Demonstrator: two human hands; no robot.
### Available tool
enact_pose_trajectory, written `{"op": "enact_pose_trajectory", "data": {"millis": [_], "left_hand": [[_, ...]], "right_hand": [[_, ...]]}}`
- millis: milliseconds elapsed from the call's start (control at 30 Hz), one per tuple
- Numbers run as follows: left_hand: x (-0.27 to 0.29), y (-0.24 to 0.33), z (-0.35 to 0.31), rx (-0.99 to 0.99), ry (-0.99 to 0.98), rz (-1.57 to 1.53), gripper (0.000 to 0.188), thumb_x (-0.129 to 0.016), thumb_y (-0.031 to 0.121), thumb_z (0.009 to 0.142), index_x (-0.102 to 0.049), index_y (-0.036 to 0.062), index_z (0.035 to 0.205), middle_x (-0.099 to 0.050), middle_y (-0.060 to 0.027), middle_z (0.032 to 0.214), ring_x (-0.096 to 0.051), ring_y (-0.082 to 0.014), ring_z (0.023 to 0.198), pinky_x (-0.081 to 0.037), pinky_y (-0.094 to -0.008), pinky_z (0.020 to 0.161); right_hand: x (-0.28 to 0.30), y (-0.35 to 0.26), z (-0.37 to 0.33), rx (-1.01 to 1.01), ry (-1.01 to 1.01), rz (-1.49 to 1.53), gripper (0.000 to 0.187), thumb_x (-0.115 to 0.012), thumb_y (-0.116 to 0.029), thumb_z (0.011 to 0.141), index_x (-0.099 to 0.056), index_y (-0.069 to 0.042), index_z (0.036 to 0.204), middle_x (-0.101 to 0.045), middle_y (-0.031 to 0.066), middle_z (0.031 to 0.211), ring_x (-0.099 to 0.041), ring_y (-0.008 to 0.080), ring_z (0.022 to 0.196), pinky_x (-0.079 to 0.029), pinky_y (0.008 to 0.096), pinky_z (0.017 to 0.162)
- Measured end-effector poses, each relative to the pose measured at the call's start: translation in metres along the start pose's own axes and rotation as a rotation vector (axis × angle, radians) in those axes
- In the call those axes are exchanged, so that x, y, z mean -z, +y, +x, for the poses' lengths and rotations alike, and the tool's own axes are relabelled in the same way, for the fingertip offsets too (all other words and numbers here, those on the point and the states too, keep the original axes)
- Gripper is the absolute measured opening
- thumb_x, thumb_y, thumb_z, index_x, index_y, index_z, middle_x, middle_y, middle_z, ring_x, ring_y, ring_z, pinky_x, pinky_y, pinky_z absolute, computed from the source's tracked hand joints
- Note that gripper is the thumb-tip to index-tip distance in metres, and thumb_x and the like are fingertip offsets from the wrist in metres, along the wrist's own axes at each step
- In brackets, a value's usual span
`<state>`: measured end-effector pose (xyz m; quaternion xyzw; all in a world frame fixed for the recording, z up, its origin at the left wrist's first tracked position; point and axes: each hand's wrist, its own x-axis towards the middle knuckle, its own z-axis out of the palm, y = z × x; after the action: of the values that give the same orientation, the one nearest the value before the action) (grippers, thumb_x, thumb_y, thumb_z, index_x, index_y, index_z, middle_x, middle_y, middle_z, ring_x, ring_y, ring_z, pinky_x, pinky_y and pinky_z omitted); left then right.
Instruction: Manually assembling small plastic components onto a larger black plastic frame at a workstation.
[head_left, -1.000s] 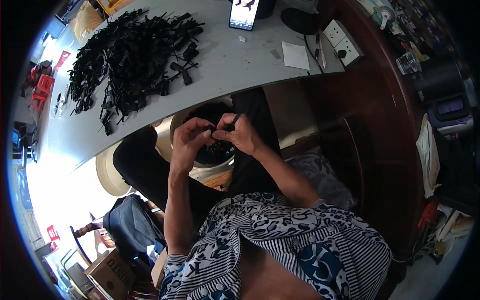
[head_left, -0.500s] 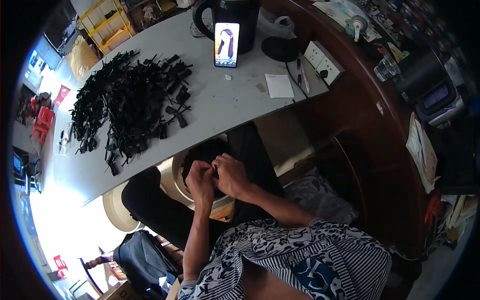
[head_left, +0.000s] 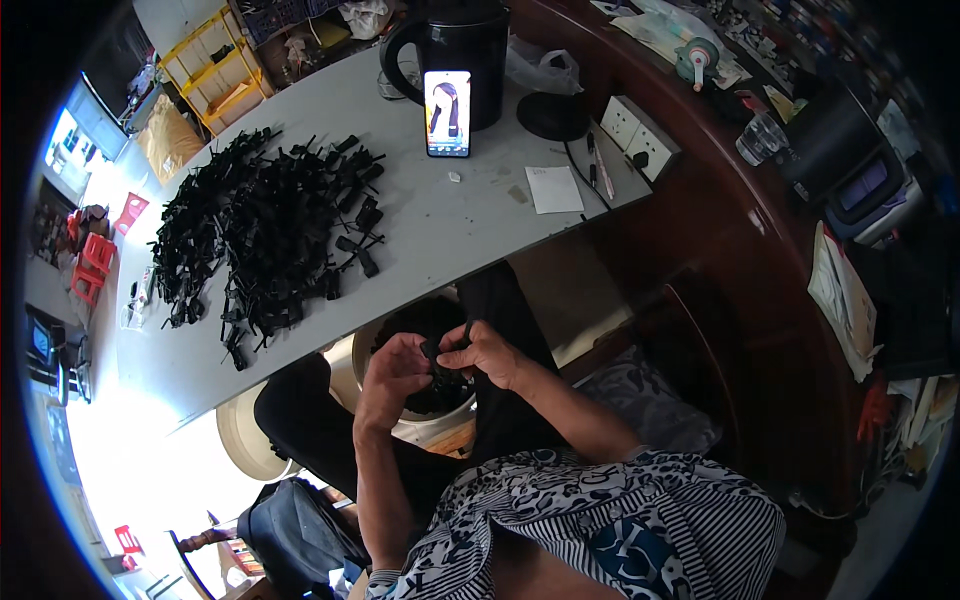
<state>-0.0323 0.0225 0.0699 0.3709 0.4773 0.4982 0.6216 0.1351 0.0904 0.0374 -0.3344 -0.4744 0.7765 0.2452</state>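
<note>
My left hand [head_left: 395, 378] and my right hand [head_left: 490, 354] meet over a pale bucket [head_left: 361, 362] between my knees. Pinched between them is a small black piece [head_left: 431, 351], perhaps plastic; its exact kind is too small to make out. A thin dark strip of it seems to rise by my right fingertips. Dark contents [head_left: 433, 315] fill the bucket, partly hidden by my hands. On the grey table [head_left: 440, 235] beyond lies a large pile of black pieces [head_left: 270, 225] with thin strap-like ends.
A lit phone [head_left: 447, 113] leans against a black kettle [head_left: 475, 55]. To its right are a round black base [head_left: 553, 117], a white paper [head_left: 554, 190], pens and a power strip [head_left: 638, 138]. A dark bag [head_left: 300, 530] stands at lower left.
My hands have moved slightly apart, and the black piece between them shows more plainly. My right hand has shifted right. The whole view has tilted slightly, so the table sits lower.
</note>
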Motion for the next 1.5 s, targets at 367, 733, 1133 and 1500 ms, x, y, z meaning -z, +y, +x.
{"op": "enact_pose_trajectory", "data": {"millis": [367,733,1133,1500], "left_hand": [[0.010,-0.047,0.006,0.001,-0.026,-0.376,0.025,-0.056,-0.011,0.072,-0.054,0.0022,0.093,-0.059,-0.0032,0.083,-0.058,-0.0124,0.074,-0.047,-0.0244,0.070],[0.014,-0.059,0.002,0.208,0.066,-0.442,0.008,-0.055,0.008,0.083,-0.057,0.0040,0.090,-0.060,-0.0031,0.082,-0.058,-0.0140,0.075,-0.047,-0.0291,0.072],[0.009,-0.037,-0.010,0.209,0.078,-0.067,0.012,-0.051,0.016,0.087,-0.052,0.0070,0.080,-0.050,0.0022,0.064,-0.045,-0.0062,0.053,-0.035,-0.0184,0.048],[-0.004,-0.067,0.003,-0.022,0.408,-0.241,0.022,-0.046,0.014,0.089,-0.044,0.0122,0.068,-0.041,0.0056,0.057,-0.040,-0.0040,0.048,-0.031,-0.0191,0.042]], "right_hand": [[-0.006,0.028,-0.004,-0.045,0.033,0.092,0.019,-0.068,-0.024,0.075,-0.062,-0.006,0.076,-0.056,-0.0006,0.064,-0.049,0.0088,0.054,-0.036,0.0220,0.045],[-0.022,0.034,-0.017,0.203,0.190,-0.251,0.020,-0.065,-0.019,0.076,-0.058,0.000,0.078,-0.056,0.0050,0.065,-0.052,0.0116,0.058,-0.041,0.0274,0.055],[-0.023,0.028,-0.003,0.591,0.128,-0.596,0.026,-0.070,-0.005,0.059,-0.052,-0.006,0.078,-0.052,0.0051,0.067,-0.047,0.0217,0.067,-0.041,0.0328,0.064],[-0.045,0.033,-0.001,0.672,0.424,-0.764,0.025,-0.070,-0.005,0.059,-0.046,-0.004,0.068,-0.051,0.0089,0.069,-0.050,0.0279,0.069,-0.042,0.0353,0.059]]}}
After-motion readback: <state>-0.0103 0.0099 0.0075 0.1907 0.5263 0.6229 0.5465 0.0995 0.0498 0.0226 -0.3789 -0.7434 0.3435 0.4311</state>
